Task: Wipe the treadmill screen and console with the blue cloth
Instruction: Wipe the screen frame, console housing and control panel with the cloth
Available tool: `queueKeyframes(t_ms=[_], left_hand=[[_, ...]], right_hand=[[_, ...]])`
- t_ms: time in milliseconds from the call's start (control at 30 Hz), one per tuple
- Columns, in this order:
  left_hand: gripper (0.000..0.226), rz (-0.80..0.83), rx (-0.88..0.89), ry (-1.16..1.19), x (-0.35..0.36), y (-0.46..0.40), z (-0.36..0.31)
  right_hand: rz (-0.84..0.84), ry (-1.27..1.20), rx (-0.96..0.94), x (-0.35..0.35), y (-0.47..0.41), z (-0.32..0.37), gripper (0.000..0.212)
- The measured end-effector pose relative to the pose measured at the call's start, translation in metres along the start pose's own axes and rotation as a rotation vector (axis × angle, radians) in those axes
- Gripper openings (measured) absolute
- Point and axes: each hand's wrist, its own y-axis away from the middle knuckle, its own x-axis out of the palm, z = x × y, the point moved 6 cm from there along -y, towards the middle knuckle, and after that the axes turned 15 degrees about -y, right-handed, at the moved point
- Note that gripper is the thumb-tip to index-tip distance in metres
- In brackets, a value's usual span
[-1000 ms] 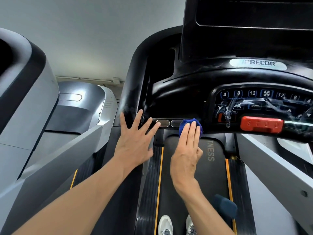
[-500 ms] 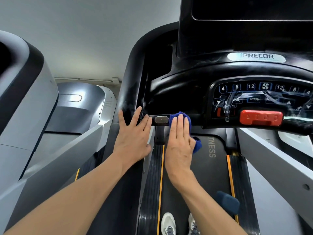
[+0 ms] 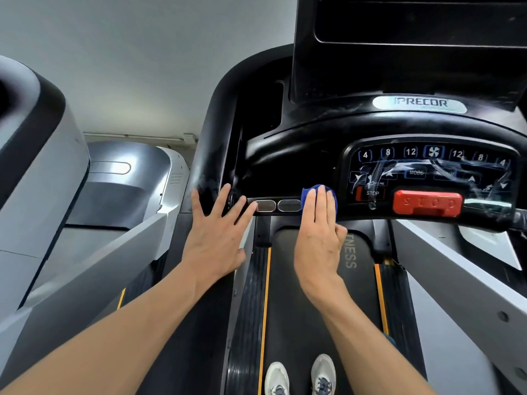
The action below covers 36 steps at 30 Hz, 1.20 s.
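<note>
We are standing on the treadmill belt (image 3: 313, 295), with both arms reaching forward to the lower edge of the black console (image 3: 299, 155). Our right hand (image 3: 319, 238) is lying flat with its fingers straight and close together, pressing the blue cloth (image 3: 308, 195) against the console's lower bar, just left of the keypad panel (image 3: 427, 166). The cloth is showing as a small bunched wad peeking out around our fingertips; most of it is hidden under the hand. Immediately left of the cloth, two oval metal sensor pads (image 3: 276, 205) are sitting side by side on the same bar.

Our left hand (image 3: 216, 238) is lying open with fingers spread, resting against the left end of the bar and the curved black upright of the console, its fingertips touching the leftmost oval pad. It is holding nothing.

To the right of the cloth, the keypad is carrying streaks of wet smear across its numbered buttons, and a small STOP key (image 3: 372, 193) is sitting beside a large red stop tab (image 3: 427, 203). Farther up, a silver PRECOR badge (image 3: 419, 104) is lying beneath the dark treadmill screen (image 3: 413, 24), well above the cloth.

At the near edge of the view, our two light-coloured shoes (image 3: 299, 377) are showing on the belt. Another grey machine (image 3: 42, 166) is standing to the left.
</note>
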Motion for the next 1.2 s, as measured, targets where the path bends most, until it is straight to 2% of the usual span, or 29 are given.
queueKeyframes(t_ms=[67, 200, 267, 333, 433, 567, 633, 667, 733, 867, 933, 1067, 1200], left_hand=[[0.095, 0.027, 0.007, 0.001, -0.001, 0.001, 0.000], [0.094, 0.023, 0.004, 0.002, -0.003, 0.000, 0.000], [0.094, 0.025, 0.006, 0.011, 0.001, -0.001, 0.000], [0.094, 0.045, 0.004, 0.016, 0.000, 0.000, 0.001], [0.092, -0.010, -0.010, 0.021, -0.001, 0.000, 0.000], [0.092, 0.028, 0.002, 0.025, -0.001, 0.000, 0.001], [0.089, -0.008, -0.010, 0.029, -0.002, 0.001, 0.001], [0.087, -0.015, -0.022, 0.024, -0.002, 0.001, 0.002], [0.083, 0.010, -0.027, 0.027, -0.001, 0.000, 0.002], [0.086, 0.032, -0.046, 0.030, 0.002, 0.001, 0.003], [0.088, 0.023, -0.035, 0.041, 0.000, 0.000, 0.003], [0.090, 0.034, -0.027, 0.048, 0.000, 0.001, 0.004], [0.091, 0.027, -0.031, 0.050, -0.004, 0.001, 0.003]], right_hand=[[-0.013, -0.034, 0.046, 0.002, 0.009, 0.007, 0.075], [0.109, -0.048, -0.111, 0.035, 0.030, 0.044, 0.076], [0.105, -0.063, -0.089, 0.042, 0.015, 0.053, 0.072], [0.111, -0.013, -0.081, 0.046, 0.019, 0.056, 0.071], [0.167, 0.059, -0.128, 0.045, 0.031, 0.054, 0.075], [0.148, -0.006, -0.101, 0.049, 0.025, 0.062, 0.073], [0.193, 0.092, -0.165, 0.053, 0.037, 0.061, 0.074], [0.246, 0.120, -0.192, 0.055, 0.035, 0.064, 0.072], [0.250, 0.039, -0.216, 0.059, 0.017, 0.075, 0.062], [0.235, 0.116, -0.336, 0.048, 0.011, 0.067, 0.075], [0.241, 0.169, -0.298, 0.030, 0.018, 0.033, 0.077], [0.110, 0.148, -0.157, -0.003, 0.008, -0.012, 0.075], [0.163, 0.156, -0.100, 0.000, 0.035, -0.020, 0.074]])
